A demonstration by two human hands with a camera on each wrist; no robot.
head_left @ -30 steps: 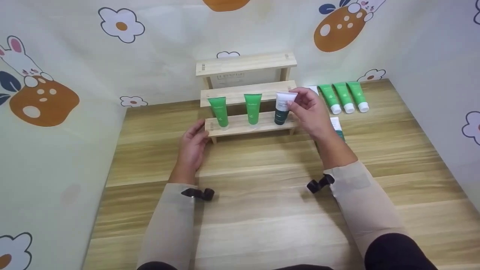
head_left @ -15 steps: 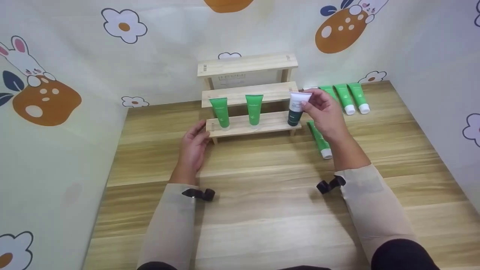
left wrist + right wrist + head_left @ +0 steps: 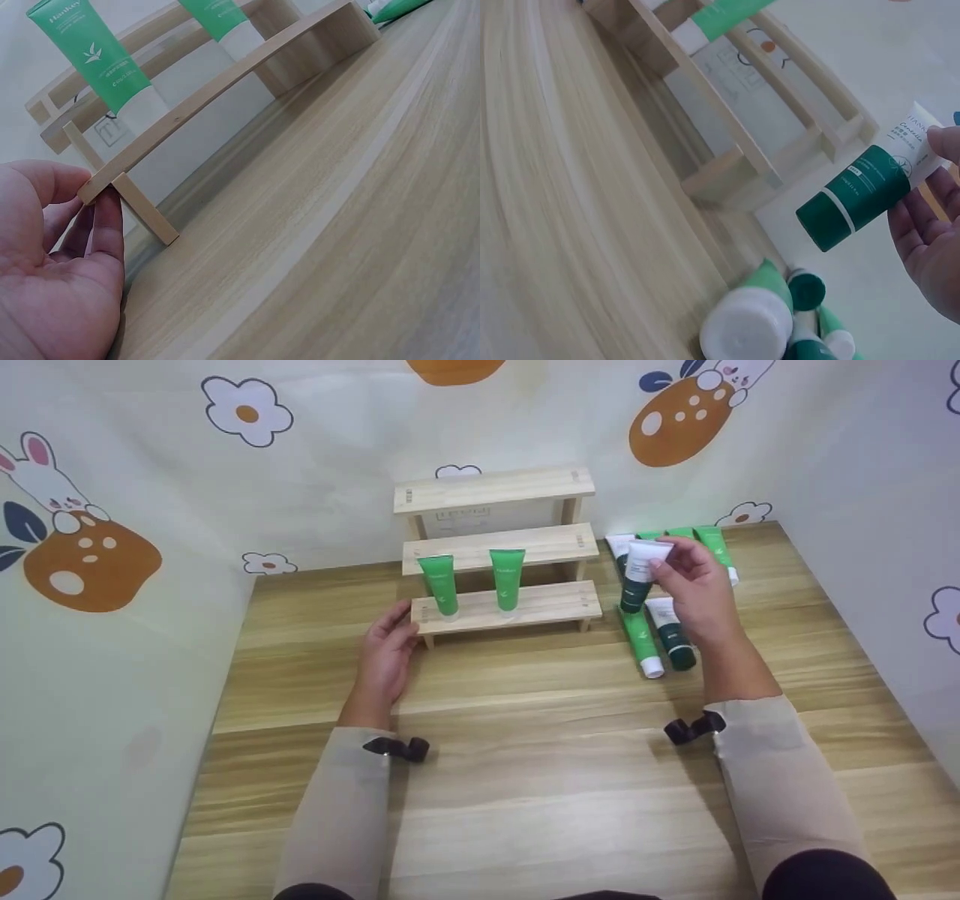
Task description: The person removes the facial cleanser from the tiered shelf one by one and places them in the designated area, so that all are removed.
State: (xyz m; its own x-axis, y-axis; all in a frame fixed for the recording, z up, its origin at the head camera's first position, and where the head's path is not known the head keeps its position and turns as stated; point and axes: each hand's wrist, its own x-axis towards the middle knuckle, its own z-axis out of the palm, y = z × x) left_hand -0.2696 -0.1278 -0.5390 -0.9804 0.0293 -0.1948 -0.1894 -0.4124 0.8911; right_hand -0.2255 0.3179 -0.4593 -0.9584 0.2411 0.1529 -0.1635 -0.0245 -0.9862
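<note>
At the near left corner of a three-tier wooden display rack (image 3: 525, 604), my left hand (image 3: 386, 652) pinches the end of the lowest shelf, fingers below the board in the left wrist view. Two green tubes (image 3: 508, 580) stand upright on white caps on that shelf, toward its left and middle. My right hand (image 3: 701, 589) pinches a white and dark green squeeze tube (image 3: 874, 184) by its flat white end, cap pointing down. It is held in the air right of the rack. Under it in the head view lie a green tube (image 3: 643, 645) and another white and dark green tube (image 3: 673, 636).
More tubes lie in a row at the back right, green ones (image 3: 712, 544) and a white and dark green one (image 3: 619, 545), partly behind my right hand. A patterned cloth wall (image 3: 337, 472) closes off the back of the wooden table (image 3: 487, 780).
My right hand has carried the white and dark green tube off the right of the lowest shelf, moving rightward over the lying tubes. My left hand has stayed at the shelf's end.
</note>
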